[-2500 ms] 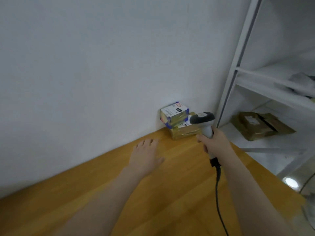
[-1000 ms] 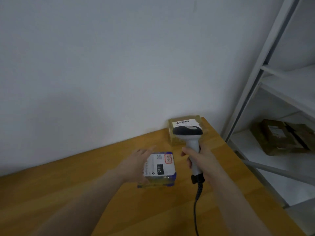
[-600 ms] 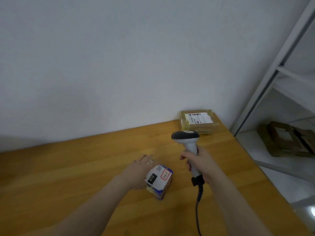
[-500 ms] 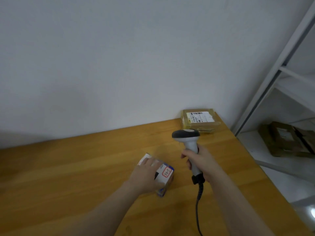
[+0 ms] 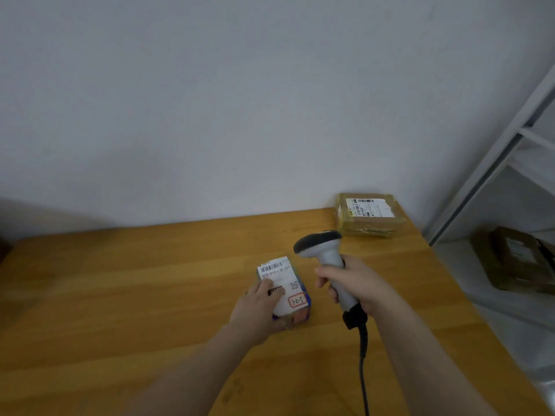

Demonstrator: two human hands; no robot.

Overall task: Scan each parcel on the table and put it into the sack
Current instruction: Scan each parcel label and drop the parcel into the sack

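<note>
Small parcel (image 5: 282, 286) lies label-up on the worktop (image 5: 120, 295), with the left hand (image 5: 258, 307) fingers curled over it. Just right of this parcel, the right hand (image 5: 357, 283) grips the scanner (image 5: 322, 250). A brown parcel (image 5: 369, 214) sits beyond it. Judged: neither bagged; sack unseen.

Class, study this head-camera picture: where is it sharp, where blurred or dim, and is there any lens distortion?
Head view: soft, dim light; the label on the small parcel reads sharply near centre; the shelf parcels at the right edge are smeared; the table darkens and blurs leftward; the shelf post leans steeply, likely wide-angle distortion.
</note>
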